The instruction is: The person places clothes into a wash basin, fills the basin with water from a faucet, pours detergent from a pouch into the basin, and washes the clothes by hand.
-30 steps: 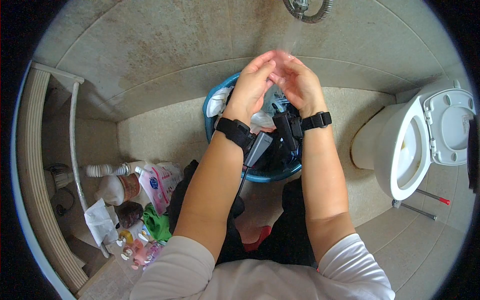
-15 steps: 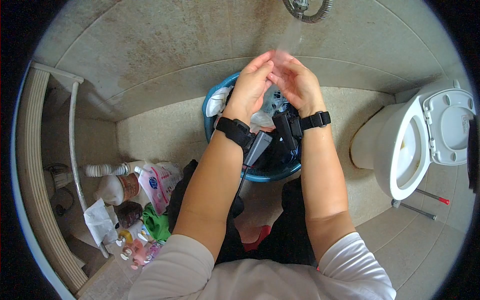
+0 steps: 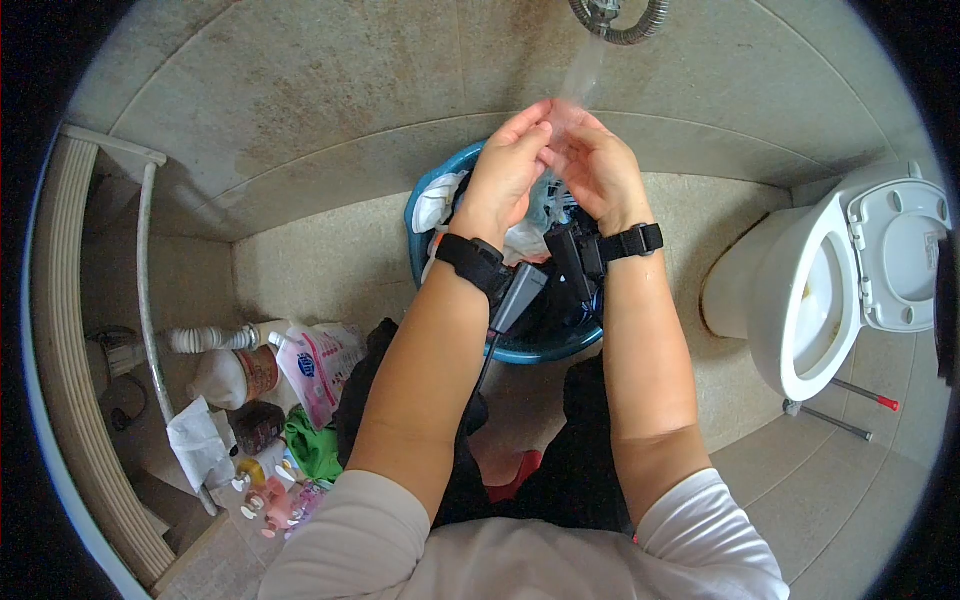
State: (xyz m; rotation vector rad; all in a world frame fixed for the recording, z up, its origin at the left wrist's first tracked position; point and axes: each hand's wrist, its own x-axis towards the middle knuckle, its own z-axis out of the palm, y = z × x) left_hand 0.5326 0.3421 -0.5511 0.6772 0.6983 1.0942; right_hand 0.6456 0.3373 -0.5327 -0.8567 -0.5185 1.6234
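"What are the hands doing?"

"The left hand (image 3: 505,175) and the right hand (image 3: 605,175) are side by side and touching, like a little bowl. The fingers are loose and don't squeeze anything."

"Where is the water?"

"The running water (image 3: 583,78) comes down just past the fingertips and lands on them. A curly metal hose (image 3: 650,18) is farther off, past the hands. Under the hands sits a blue tub (image 3: 530,355), with white cloth (image 3: 436,203) and dark stuff in it."

"Which part is this?"

"It looks like the wetting part, with water running on the hands. Nobody can tell how much water sits in them."

"What does the next move call for?"

"Probably snug fingers, so less leaks out. And care with the grey box (image 3: 519,298) by the left wrist and the black box (image 3: 572,262) by the right wrist, because splashes could reach them."

"Are there any words to read?"

"Left of the hands and nearer the body lies a pink and white bag (image 3: 318,368). It has a blue round badge with pale letters, too small to read. Next to it, a white bottle (image 3: 218,382) has a brown label, too small too."
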